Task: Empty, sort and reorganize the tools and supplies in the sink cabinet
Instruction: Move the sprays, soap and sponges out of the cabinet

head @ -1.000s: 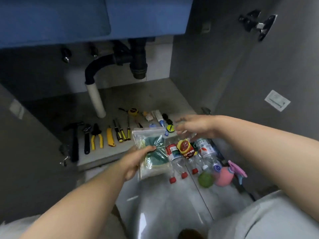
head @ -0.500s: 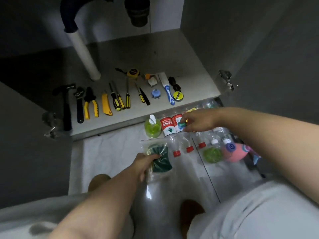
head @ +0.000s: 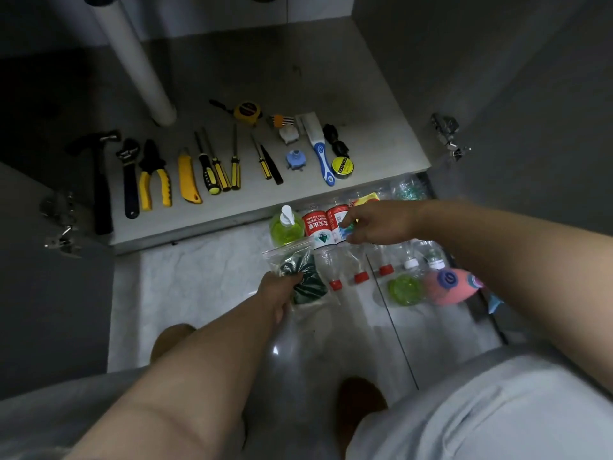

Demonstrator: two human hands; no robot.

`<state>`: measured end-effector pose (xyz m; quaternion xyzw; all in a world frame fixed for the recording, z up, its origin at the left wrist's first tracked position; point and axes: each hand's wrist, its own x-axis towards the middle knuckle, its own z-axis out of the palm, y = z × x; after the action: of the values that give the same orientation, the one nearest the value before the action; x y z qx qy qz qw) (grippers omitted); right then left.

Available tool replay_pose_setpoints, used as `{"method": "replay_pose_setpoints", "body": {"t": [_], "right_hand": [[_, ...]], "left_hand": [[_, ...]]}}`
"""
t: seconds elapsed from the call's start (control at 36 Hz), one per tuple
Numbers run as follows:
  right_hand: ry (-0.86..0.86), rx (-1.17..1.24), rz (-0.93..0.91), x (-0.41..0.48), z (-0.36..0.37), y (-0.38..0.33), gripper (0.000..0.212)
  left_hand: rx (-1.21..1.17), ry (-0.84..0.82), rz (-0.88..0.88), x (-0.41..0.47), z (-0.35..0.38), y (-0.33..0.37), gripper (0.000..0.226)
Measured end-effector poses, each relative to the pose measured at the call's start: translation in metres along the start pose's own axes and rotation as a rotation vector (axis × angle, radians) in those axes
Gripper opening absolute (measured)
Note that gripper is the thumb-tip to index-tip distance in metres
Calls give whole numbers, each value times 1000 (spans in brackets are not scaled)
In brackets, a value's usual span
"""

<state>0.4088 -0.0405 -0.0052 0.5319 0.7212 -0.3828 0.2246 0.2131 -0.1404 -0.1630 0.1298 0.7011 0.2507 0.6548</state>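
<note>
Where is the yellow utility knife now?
In the head view, the yellow utility knife lies on the cabinet floor, left of centre, between the pliers and the screwdrivers.

The wide-angle view looks from the person's head, steeply down and slightly forward, close above the light grey cloth-covered knees [head: 481,410]. The flat grey cabinet floor panel [head: 331,78] fills 12 o'clock and the glossy white marble floor tile [head: 199,287] the centre. The bare left forearm [head: 205,360] enters at 7 o'clock, the bare right forearm [head: 497,247] at 4.
</note>
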Motion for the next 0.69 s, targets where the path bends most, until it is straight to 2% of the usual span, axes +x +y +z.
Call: {"method": "replay_pose_setpoints", "body": {"t": [0.19,0.42,0.56,0.61,0.69], "right_hand": [[-15,-54,50,6,3,6,48],[-5,-27,50,11,3,4,50],[-12,-3,37,15,1,4,41],[9,-19,30,15,-1,2,39],[38,-30,44,13,-2,2,35]], "left_hand": [[47,42,1,3,-2,-1,28],[72,21,-38,-4,-7,7,55],[457,109,-4,-28,-27,38,42],[603,78,46,-39,-38,61,35],[786,-38,109,-63,-53,105,37]]}}
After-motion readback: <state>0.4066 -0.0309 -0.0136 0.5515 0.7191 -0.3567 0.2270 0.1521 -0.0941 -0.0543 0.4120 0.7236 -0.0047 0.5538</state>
